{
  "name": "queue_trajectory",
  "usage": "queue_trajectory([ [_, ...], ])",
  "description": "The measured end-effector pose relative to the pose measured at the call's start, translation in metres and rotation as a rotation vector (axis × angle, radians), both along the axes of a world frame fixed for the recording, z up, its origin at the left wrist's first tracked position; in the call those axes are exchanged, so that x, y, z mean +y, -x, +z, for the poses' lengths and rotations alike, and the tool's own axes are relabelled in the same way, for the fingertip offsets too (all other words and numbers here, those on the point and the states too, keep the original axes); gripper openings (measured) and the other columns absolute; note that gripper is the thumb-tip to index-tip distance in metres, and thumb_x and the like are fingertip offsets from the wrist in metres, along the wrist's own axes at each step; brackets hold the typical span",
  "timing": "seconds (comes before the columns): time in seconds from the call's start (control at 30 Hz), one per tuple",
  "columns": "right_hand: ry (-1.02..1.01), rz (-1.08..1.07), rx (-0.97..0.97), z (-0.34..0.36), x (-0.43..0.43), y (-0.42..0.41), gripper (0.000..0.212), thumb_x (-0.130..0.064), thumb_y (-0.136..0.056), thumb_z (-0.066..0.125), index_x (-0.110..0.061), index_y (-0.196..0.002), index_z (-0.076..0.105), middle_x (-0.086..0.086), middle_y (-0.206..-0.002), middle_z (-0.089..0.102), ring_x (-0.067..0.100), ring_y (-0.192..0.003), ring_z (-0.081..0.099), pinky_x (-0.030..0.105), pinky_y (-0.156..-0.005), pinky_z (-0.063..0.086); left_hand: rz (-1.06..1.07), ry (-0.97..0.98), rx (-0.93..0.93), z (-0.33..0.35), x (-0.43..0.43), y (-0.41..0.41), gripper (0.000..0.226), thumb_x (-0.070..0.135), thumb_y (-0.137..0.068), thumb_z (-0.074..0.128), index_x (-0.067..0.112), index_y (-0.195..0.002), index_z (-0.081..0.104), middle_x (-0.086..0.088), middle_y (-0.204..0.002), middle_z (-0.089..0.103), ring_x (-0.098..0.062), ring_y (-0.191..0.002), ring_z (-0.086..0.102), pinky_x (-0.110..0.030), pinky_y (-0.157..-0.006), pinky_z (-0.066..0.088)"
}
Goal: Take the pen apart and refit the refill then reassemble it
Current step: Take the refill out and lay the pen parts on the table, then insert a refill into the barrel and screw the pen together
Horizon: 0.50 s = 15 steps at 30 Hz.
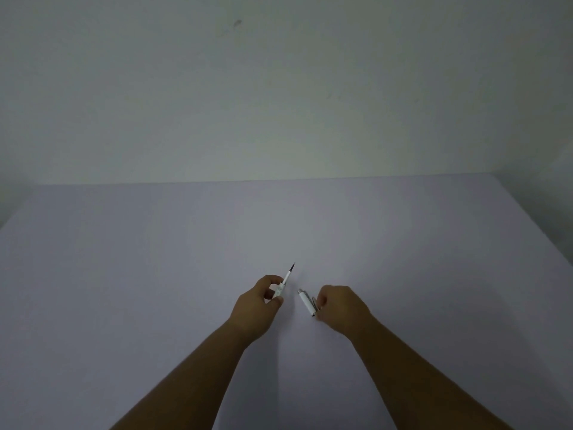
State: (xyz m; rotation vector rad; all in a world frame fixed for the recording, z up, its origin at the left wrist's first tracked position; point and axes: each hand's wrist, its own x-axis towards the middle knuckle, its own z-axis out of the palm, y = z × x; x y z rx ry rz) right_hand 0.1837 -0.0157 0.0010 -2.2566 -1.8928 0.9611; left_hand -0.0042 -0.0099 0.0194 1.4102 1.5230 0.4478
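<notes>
Pen split in two over the table (124, 274) | front half with refill (284, 282), white, dark-tipped, pinched by left hand (259, 304) fingers | white clip half (307, 303) clamped in right hand (339, 307) | halves apart

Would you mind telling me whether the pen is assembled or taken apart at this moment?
Taken apart: the left hand holds the front section with its tip exposed, and the right hand holds the separate barrel.
</notes>
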Motion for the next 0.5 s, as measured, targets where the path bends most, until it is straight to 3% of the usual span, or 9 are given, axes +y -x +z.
queue_trajectory([
  [0.13, -0.099, 0.098, -0.1, -0.0076, -0.0051, 0.0003, 0.015, -0.028, -0.087, 0.056, -0.021, -0.08, 0.045, 0.01, -0.097, 0.066, 0.019, -0.075, 0.048, 0.031, -0.065, 0.043, 0.006, -0.004, 0.012, 0.0001, -0.0013, 0.0004, 0.024, 0.025, -0.091, 0.051, 0.04, -0.11, 0.052, 0.012, -0.083, 0.058, -0.006, -0.07, 0.052, -0.019, -0.055, 0.042],
  [0.2, -0.116, 0.107, -0.123, -0.0089, -0.0061, 0.0015, 0.014, -0.027, -0.089, 0.054, -0.02, -0.082, 0.043, 0.011, -0.098, 0.065, 0.023, -0.077, 0.052, 0.03, -0.063, 0.039, 0.001, -0.002, 0.017, 0.0003, -0.0017, 0.0005, 0.025, 0.026, -0.091, 0.05, 0.04, -0.111, 0.051, 0.012, -0.084, 0.058, -0.005, -0.07, 0.052, -0.019, -0.055, 0.041],
  [0.3, -0.114, 0.075, -0.112, -0.0091, -0.0073, 0.0033, 0.005, -0.018, -0.086, 0.052, -0.015, -0.086, 0.048, 0.012, -0.1, 0.065, 0.029, -0.091, 0.061, 0.035, -0.067, 0.046, -0.009, 0.014, 0.015, 0.0011, -0.0028, 0.0005, 0.026, 0.026, -0.091, 0.05, 0.041, -0.112, 0.05, 0.011, -0.086, 0.059, -0.005, -0.071, 0.053, -0.018, -0.054, 0.04],
  [0.5, -0.161, -0.257, 0.087, 0.0, 0.0006, 0.0033, 0.02, -0.014, -0.083, 0.055, -0.008, -0.1, 0.063, 0.012, -0.095, 0.066, 0.027, -0.088, 0.06, 0.032, -0.075, 0.048, -0.024, 0.017, 0.019, 0.0017, -0.0046, 0.0017, 0.027, 0.027, -0.091, 0.05, 0.046, -0.109, 0.05, 0.01, -0.086, 0.059, -0.006, -0.072, 0.054, -0.019, -0.055, 0.041],
])
